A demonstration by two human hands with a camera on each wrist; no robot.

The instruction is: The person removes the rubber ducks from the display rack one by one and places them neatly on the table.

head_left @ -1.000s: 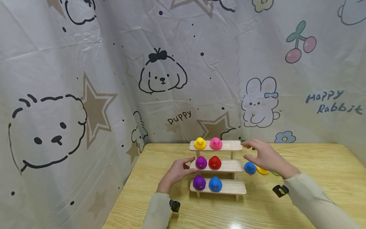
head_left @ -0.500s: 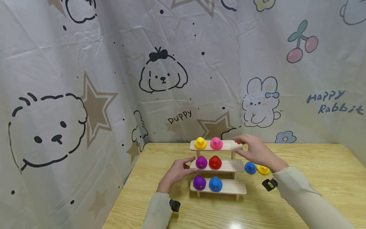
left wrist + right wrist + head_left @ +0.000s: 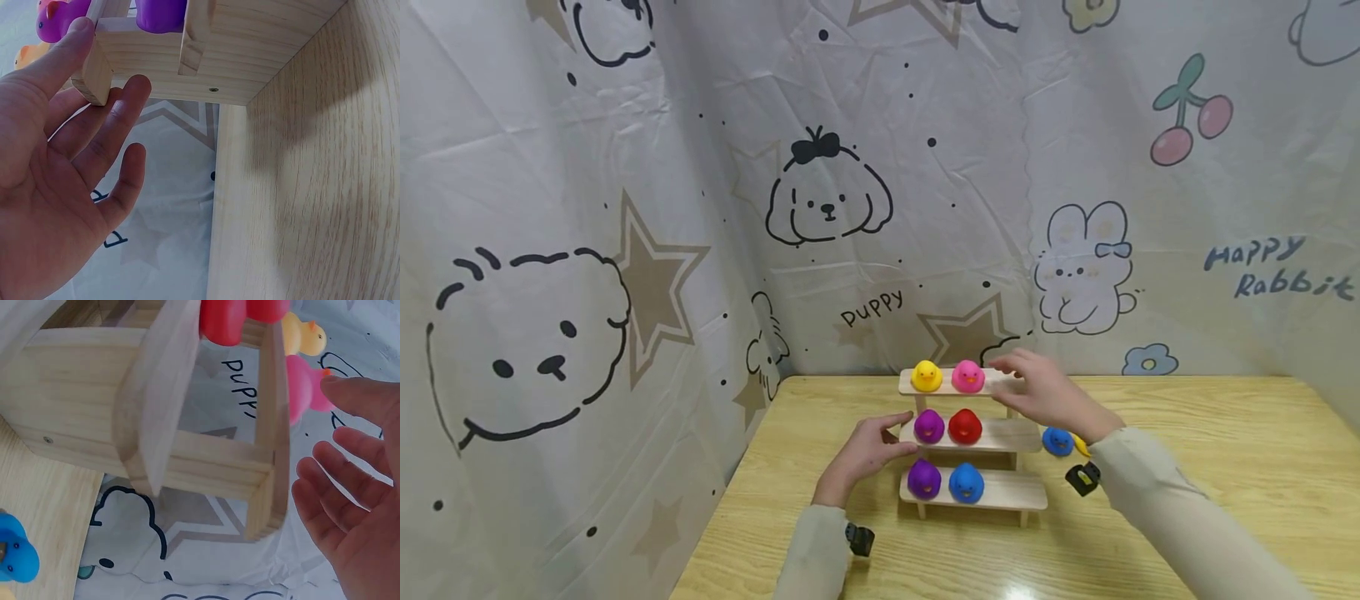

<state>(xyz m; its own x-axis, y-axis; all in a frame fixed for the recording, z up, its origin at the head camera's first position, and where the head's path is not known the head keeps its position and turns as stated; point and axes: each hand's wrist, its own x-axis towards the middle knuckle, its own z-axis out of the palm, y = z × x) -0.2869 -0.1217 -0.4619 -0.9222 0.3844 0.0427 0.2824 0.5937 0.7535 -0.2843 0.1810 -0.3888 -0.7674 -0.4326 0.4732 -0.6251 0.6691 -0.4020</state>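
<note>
Gripping the shelf stand: left hand, thumb and fingers pinching the left end of its middle board

Right hand: holding nothing, thumb and fingers held wide, at the right part of the stand's top board, just beside the pink duck; cannot tell whether it touches it

Top board: yellow duck at the stand's left end, pink duck to its right

Middle board: upper purple duck at the stand's left end, red duck beside it

Bottom board: lower purple duck at the stand's left end, shelf blue duck beside it

Table: under the stand; loose blue duck just right of the stand, then a yellow shape partly covered by the right sleeve

Curtain: behind the stand, printed with puppies, stars and a rabbit
</note>
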